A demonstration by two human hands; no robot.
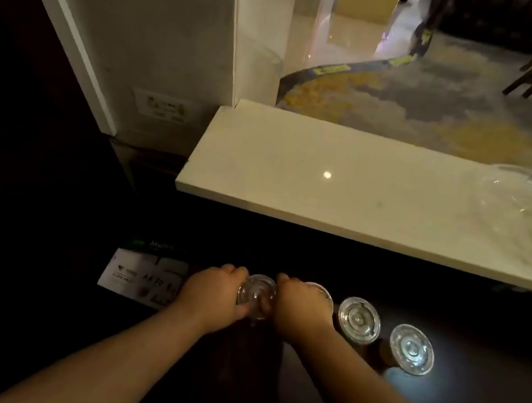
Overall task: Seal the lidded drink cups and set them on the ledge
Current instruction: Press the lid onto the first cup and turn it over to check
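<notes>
Now — below ledge [329,183], left hand [213,293] and right hand [300,306] both clasp lidded cup [256,294]. I'd press lid rim evenly all round — cup kept upright.

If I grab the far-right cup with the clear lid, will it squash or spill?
The far-right clear plastic lidded cup looks thin, so it probably squashes. Brown drink shows inside, so it's likely heavy and could spill if tipped.

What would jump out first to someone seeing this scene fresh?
The left hand and right hand grip a clear-lidded plastic drink cup at bottom centre. More lidded cups gleam in a row to its right, and a pale glossy stone ledge spans the middle above them.
</notes>
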